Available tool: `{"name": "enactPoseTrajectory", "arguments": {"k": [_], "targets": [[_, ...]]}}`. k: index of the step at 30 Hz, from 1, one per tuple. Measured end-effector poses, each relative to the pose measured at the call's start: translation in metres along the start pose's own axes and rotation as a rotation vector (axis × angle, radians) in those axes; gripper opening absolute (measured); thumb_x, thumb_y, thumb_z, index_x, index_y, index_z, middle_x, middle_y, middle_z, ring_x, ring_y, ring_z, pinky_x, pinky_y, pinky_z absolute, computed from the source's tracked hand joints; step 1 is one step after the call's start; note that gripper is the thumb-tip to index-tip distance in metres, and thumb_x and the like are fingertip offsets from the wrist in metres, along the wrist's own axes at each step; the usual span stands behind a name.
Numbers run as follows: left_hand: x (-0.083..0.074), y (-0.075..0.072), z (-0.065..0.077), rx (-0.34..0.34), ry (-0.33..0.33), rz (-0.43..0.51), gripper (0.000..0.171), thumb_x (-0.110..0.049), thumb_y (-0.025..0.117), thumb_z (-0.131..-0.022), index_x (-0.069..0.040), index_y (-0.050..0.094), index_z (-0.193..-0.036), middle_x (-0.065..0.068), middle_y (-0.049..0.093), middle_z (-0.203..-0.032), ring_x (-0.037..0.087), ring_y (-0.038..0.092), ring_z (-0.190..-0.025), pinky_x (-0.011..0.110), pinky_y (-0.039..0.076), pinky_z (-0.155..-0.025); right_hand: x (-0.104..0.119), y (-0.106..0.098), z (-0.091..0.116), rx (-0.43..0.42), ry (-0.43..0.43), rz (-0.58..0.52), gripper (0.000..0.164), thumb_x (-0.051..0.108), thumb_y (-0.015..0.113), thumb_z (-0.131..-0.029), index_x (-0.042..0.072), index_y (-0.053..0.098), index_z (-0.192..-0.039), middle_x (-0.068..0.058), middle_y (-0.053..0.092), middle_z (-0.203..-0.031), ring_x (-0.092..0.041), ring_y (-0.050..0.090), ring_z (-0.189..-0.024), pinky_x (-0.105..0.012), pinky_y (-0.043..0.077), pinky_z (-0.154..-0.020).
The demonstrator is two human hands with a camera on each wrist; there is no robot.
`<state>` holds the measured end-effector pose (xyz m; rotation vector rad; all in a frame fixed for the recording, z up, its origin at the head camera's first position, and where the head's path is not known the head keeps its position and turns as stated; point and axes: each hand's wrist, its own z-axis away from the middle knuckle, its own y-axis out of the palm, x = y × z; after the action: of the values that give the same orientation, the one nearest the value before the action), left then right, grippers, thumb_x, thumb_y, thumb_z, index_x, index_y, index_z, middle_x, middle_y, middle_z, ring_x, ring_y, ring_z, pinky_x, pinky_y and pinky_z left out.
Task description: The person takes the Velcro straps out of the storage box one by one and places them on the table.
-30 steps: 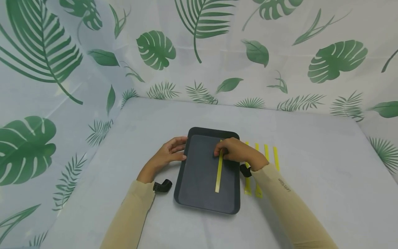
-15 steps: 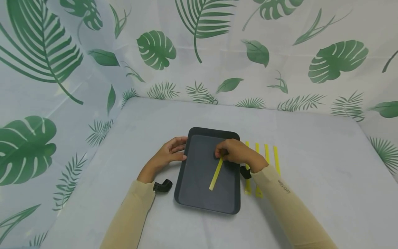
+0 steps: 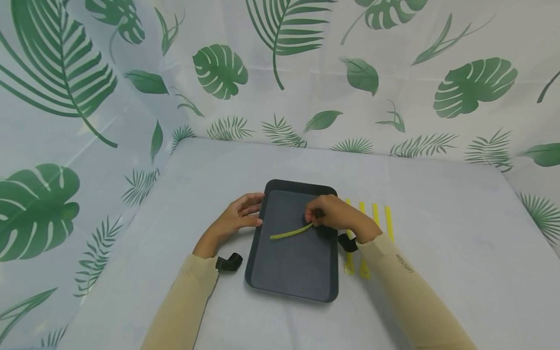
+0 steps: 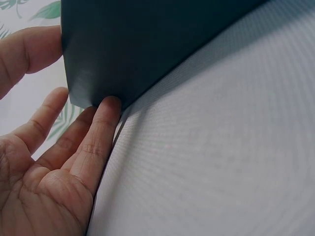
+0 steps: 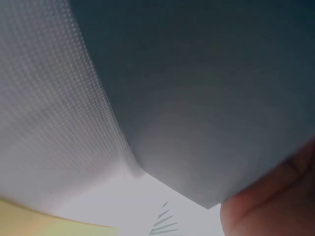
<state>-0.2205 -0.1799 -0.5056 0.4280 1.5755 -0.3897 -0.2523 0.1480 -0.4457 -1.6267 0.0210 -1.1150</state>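
Note:
A dark grey rectangular tray (image 3: 288,277) lies on the table. Over its upper right part, my right hand (image 3: 334,212) pinches one end of a thin yellow strap (image 3: 290,234). The strap's free part runs left over the tray in a slight curve; its held end is hidden by the fingers. My left hand (image 3: 240,211) rests beside the tray's left rim. In the left wrist view, extended fingers (image 4: 101,130) touch the dark outer wall of the tray (image 4: 123,49). The right wrist view shows part of the right hand (image 5: 275,206) at the tray's edge, without the pinched strap.
Several yellow straps (image 3: 389,221) lie side by side on the white table (image 3: 437,233), right of the tray and partly under the right forearm. Two show widened near ends. Leaf-print cloth (image 3: 306,97) stands behind and at the sides. Each wrist carries a black camera (image 3: 229,262).
The strap's free end has swung from pointing toward the front of the tray to pointing left, and the strap now bends. The right hand shifted only slightly; the left hand stayed put.

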Motion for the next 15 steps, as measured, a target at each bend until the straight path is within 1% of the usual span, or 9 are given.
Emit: {"name": "enactPoseTrajectory", "arguments": {"k": [3, 8, 12, 15], "targets": [[-0.001, 0.001, -0.001, -0.003, -0.004, -0.002, 0.086, -0.017, 0.086, -0.093, 0.009, 0.039, -0.161, 0.030, 0.038, -0.167, 0.050, 0.039, -0.153, 0.056, 0.039, -0.124, -0.002, -0.003, 0.004, -0.018, -0.012, -0.018, 0.026, -0.015, 0.078, -0.088, 0.010, 0.074, -0.089, 0.004, 0.071, -0.088, -0.012, 0.060, -0.080, -0.032, 0.054, -0.072], [-0.002, 0.001, -0.002, 0.000, -0.004, -0.008, 0.081, -0.009, 0.081, -0.095, 0.008, 0.039, -0.161, 0.030, 0.038, -0.167, 0.049, 0.040, -0.153, 0.051, 0.042, -0.123, -0.002, -0.007, 0.013, -0.064, -0.042, -0.094, 0.016, -0.009, 0.076, -0.095, 0.005, 0.079, -0.101, -0.004, 0.071, -0.095, -0.013, 0.060, -0.085, -0.031, 0.055, -0.075], [0.000, 0.001, -0.002, -0.005, -0.009, -0.020, 0.077, -0.004, 0.077, -0.095, 0.007, 0.039, -0.161, 0.029, 0.040, -0.166, 0.047, 0.042, -0.152, 0.047, 0.044, -0.122, 0.001, -0.010, 0.020, -0.096, -0.052, -0.178, 0.015, -0.009, 0.074, -0.097, 0.000, 0.078, -0.108, -0.008, 0.071, -0.100, -0.014, 0.063, -0.089, -0.030, 0.057, -0.079], [0.001, 0.001, -0.002, -0.007, -0.011, -0.024, 0.076, -0.003, 0.077, -0.095, 0.008, 0.040, -0.161, 0.029, 0.041, -0.165, 0.048, 0.042, -0.152, 0.046, 0.044, -0.121, 0.004, -0.011, 0.025, -0.115, -0.059, -0.228, 0.016, -0.010, 0.073, -0.097, -0.004, 0.076, -0.111, -0.012, 0.070, -0.102, -0.015, 0.065, -0.089, -0.029, 0.058, -0.079]]}}
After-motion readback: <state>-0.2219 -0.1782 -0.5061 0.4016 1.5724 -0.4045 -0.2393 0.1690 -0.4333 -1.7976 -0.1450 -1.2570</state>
